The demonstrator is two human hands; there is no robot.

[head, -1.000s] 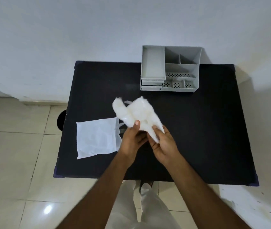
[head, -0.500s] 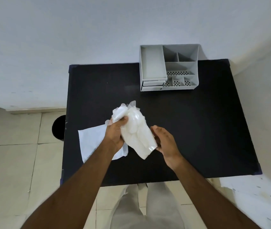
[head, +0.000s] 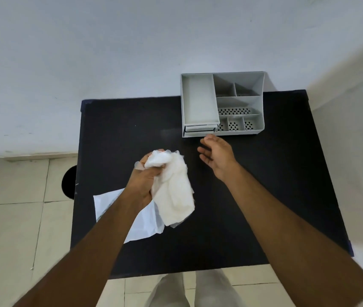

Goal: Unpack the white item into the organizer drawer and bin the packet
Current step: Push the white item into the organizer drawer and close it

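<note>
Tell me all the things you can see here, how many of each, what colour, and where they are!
Table: one, black, in the middle, against the wall.
Organizer: one, grey, at the table's far edge, right of centre; its drawers at the lower left front look shut.
White item: one, white and soft, seemingly in clear wrapping, held above the table.
Flat packet: one, white, lying on the table's near-left part, partly under the left arm.
Round dark thing: one, black, on the floor left of the table, perhaps a bin.
Left hand: one, gripping the white item.
Right hand: one, open and empty, just in front of the organizer's drawers.
</note>
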